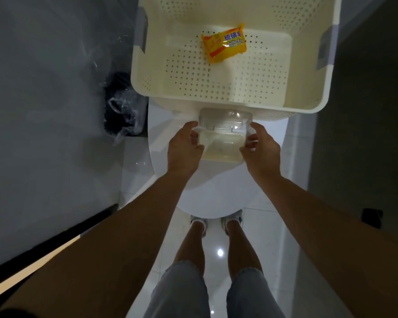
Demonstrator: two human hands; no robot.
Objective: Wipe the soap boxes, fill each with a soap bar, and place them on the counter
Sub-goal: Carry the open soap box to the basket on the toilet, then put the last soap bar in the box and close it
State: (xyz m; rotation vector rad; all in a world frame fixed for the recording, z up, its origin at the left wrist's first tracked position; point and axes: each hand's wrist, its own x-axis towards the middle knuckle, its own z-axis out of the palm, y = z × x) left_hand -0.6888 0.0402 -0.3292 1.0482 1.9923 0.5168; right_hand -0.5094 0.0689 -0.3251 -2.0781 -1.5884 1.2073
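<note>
Left hand (184, 145) and right hand (260, 145) grip clear soap box (223, 138) by its ends, lid raised, above toilet lid (161, 143); keep level; wrapped soap bar (224, 42) waits in basket (308, 72).

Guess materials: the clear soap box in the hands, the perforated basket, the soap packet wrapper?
Clear hinged soap box: looks like rigid transparent plastic, glossy; the surface behind shows through it. Cream perforated basket: likely moulded plastic, matte; regular punched holes, rounded rim. Yellow soap packet: thin shiny film wrapper, probably plastic; crinkled, crimped ends, glare on the print.
</note>
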